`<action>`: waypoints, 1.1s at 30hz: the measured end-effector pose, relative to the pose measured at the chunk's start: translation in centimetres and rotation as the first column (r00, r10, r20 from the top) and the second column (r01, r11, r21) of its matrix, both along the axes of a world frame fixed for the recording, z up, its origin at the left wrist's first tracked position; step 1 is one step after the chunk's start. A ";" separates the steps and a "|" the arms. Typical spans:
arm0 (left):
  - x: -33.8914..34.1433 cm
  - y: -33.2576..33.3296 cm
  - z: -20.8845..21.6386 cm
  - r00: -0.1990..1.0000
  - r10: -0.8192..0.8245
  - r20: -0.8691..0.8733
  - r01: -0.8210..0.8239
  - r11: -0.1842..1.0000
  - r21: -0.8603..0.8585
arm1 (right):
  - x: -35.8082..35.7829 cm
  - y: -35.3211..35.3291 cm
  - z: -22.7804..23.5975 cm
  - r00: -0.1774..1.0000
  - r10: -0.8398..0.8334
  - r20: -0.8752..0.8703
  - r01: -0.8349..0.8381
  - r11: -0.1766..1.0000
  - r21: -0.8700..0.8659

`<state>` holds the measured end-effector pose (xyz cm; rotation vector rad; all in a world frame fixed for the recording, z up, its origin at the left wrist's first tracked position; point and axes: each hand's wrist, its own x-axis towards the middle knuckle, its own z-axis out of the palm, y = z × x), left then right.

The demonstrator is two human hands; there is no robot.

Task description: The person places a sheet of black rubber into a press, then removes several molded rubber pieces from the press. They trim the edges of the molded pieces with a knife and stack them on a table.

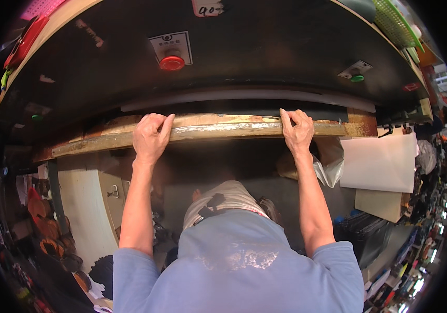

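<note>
Both my arms reach forward to the worn wooden front ledge (223, 131) of a large dark machine. My left hand (152, 138) rests on the ledge left of centre, its fingers curled and the thumb pressed near them. Farther right, my right hand (297, 133) is curled in the same way, thumb pointing to the far side. Behind the ledge lies a dark, flat surface (328, 112), whose thin edge runs between the hands. Whatever the fingertips pinch is hidden. A long pale strip (249, 94) crosses just beyond, under the machine's black front panel (265, 47).
A red push button (171, 63) and a green button (357, 78) sit on the panel. White sheet material (380, 161) and a clear plastic bag (330, 166) are at the right. A pale cabinet (85, 193) stands at the left. A green perforated basket (396, 25) is at upper right.
</note>
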<state>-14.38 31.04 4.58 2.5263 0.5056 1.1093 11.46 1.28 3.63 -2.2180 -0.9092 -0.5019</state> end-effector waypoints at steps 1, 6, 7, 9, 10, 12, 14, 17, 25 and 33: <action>-0.1 -0.2 0.1 1.000 0.012 -0.019 -0.012 1.000 0.005 | 0.0 0.0 -0.1 1.000 0.015 0.003 -0.015 1.000 -0.006; -0.5 -0.6 -0.3 0.993 0.058 -0.103 -0.060 0.998 -0.018 | 0.2 0.0 -0.8 0.994 0.025 -0.107 -0.017 0.997 0.075; -0.7 -0.6 -0.5 0.995 0.054 -0.086 -0.056 0.998 -0.010 | 0.2 -0.2 -0.8 0.989 0.019 -0.149 -0.007 0.997 0.082; -0.9 -0.7 -0.7 0.995 0.039 -0.097 -0.040 0.999 -0.014 | -0.1 -0.4 -0.5 0.971 0.005 -0.239 0.018 0.995 0.093; -1.1 -1.0 -0.8 0.997 0.027 -0.077 -0.029 0.999 -0.014 | -0.5 -0.5 -0.2 0.953 -0.002 -0.302 0.040 0.992 0.121; -2.1 -1.7 -0.6 0.997 -0.020 -0.070 0.016 0.998 -0.057 | -2.2 0.0 0.5 0.873 -0.084 -0.480 0.180 0.971 0.158; -3.7 -2.6 -0.1 0.990 -0.058 -0.130 0.039 0.989 -0.141 | -4.5 1.5 1.4 0.789 -0.097 -0.607 0.277 0.938 0.210; -6.5 -3.3 1.1 0.994 -0.065 -0.090 0.003 0.825 -0.565 | -9.4 6.8 2.3 0.861 0.353 -0.366 -0.213 0.904 0.371; -3.6 2.6 -1.7 0.962 0.105 -0.251 -0.131 0.987 -0.090 | -15.4 22.6 0.1 0.860 0.485 -0.157 -0.500 0.863 -0.074; -2.4 4.1 -1.7 0.968 0.113 -0.222 -0.139 0.985 -0.105 | -7.8 21.0 4.0 0.125 0.569 -0.813 -0.217 0.815 0.537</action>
